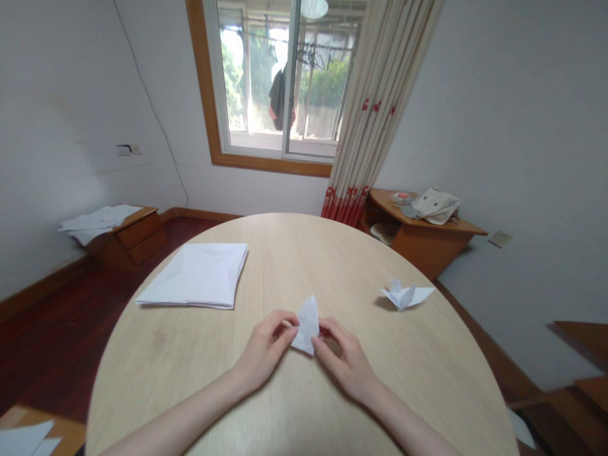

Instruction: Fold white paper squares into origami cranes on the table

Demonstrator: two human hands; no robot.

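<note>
Between my hands, a folded white paper piece [307,325] stands on its edge, tapering to a point at the top. My left hand [266,347] pinches its left side with the fingertips. My right hand [339,358] holds its right side, fingers curled against the paper. Both hands rest over the round light-wood table [199,373]. To the right lies a finished paper crane [406,295], out of reach of my fingers. A stack of folded white paper sheets [194,276] sits to the left.
A wooden bedside cabinet [128,237] with white papers stands at the left wall. A wooden side table [422,218] with a cloth bag and a dish stands at the right, beside a patterned curtain [375,95]. Dark wooden flooring surrounds the table.
</note>
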